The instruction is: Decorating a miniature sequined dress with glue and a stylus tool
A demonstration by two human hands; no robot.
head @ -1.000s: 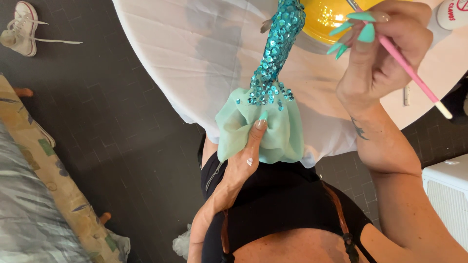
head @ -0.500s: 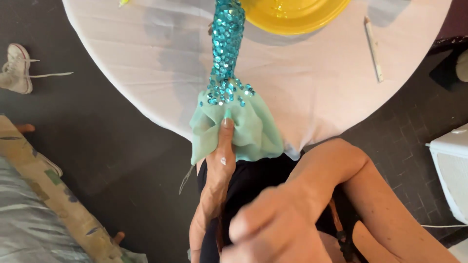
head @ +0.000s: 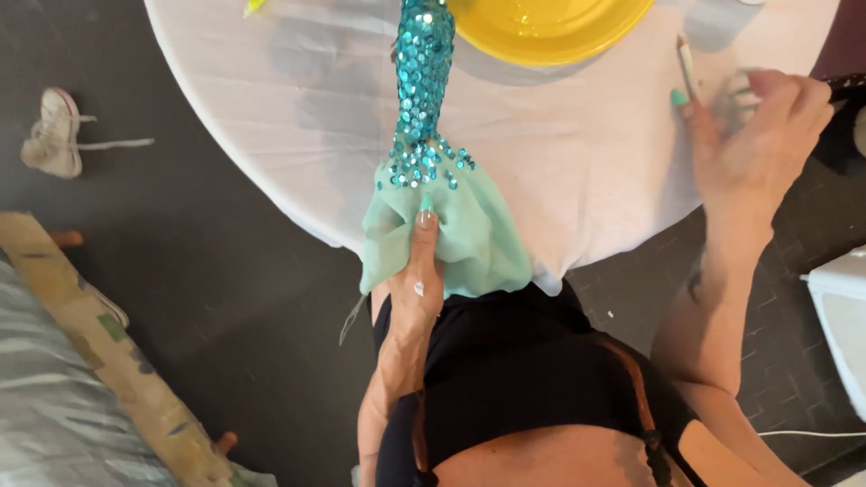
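A teal sequined fabric piece (head: 422, 81) lies lengthwise on the round white table (head: 298, 117), ending in a mint green ruffle (head: 483, 239) that hangs over the near edge. My left hand (head: 417, 289) pinches this ruffle from below, its fingertip just under the lowest sequins. My right hand (head: 749, 144) hovers over the table's right side with fingers spread and nothing in it. Its teal-nailed fingertips are right beside a thin brush (head: 687, 65) that lies on the cloth.
A yellow bowl (head: 550, 27) sits at the table's far edge, just right of the sequined piece. On the dark floor are a white sneaker (head: 54, 131) at left, patterned bedding (head: 90, 361) at lower left and a white box (head: 843, 316) at right.
A second ago my right hand held the pink brush. The brush then lay on the table with the hand down by my body; now the hand is back up beside it. My left hand keeps its grip.
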